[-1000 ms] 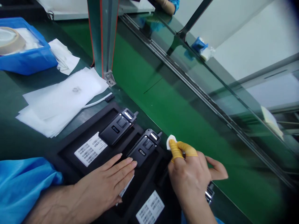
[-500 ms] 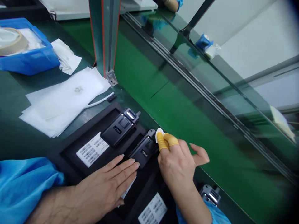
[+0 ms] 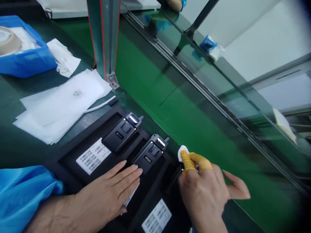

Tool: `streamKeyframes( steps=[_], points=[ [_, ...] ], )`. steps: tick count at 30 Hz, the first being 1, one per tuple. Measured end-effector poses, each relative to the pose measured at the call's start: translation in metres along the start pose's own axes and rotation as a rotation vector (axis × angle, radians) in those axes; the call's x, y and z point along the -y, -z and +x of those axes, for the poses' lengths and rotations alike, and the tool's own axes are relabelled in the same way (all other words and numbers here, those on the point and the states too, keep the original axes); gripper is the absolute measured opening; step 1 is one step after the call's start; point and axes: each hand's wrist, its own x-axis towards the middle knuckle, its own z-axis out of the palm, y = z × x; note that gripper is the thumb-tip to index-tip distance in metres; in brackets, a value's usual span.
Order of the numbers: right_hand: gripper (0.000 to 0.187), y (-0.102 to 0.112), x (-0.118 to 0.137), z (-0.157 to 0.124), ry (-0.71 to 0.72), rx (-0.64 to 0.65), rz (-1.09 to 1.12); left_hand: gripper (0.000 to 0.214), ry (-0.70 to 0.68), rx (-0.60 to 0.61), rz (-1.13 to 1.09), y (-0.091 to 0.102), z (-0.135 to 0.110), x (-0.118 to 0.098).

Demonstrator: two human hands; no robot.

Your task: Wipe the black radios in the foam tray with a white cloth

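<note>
My left hand point(image 3: 109, 192) lies flat with its fingers stretched out, fingertips resting on the lower end of a black handheld radio point(image 3: 148, 155) marked "Riton". That radio sits in a slot of a black tray point(image 3: 60, 152). In the slot to its left is a matching radio point(image 3: 119, 134). My right hand point(image 3: 205, 186), with yellow covers on two fingers, pinches a small white wipe point(image 3: 182, 152). It is over the tray's right side, above a dark device mostly hidden beneath it. Barcode label sheets point(image 3: 93, 156) lie in the slots.
White sheets point(image 3: 60, 103) and a white brush with black bristles point(image 3: 102, 105) lie beyond the tray. A blue bin point(image 3: 26, 64) holds a tape roll point(image 3: 9, 40); folded cloths point(image 3: 64, 58) lie beside it. A metal post point(image 3: 110, 42) rises near a green surface point(image 3: 145, 74).
My right hand has moved right and down with the wipe, away from the middle radio, whose top is now uncovered. My left hand stays in place on that radio.
</note>
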Motion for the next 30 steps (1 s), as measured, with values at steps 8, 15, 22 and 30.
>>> streamKeyframes(
  steps=[8,15,22,30],
  points=[
    [0.018,0.008,0.022,-0.016,0.038,0.021,0.115,0.044,-0.005,0.019,0.005,0.003,0.0,0.0],
    [0.032,-0.001,0.066,-0.026,0.079,0.082,0.248,0.049,-0.005,0.044,-0.045,-0.001,-0.002,-0.001],
    [0.033,-0.004,0.062,-0.034,0.048,0.099,0.168,0.051,-0.037,0.003,-0.037,-0.001,-0.001,0.0],
    [0.019,0.018,0.034,-0.024,0.054,0.025,0.025,0.049,-0.024,0.004,-0.087,0.004,0.001,-0.001]
  ],
)
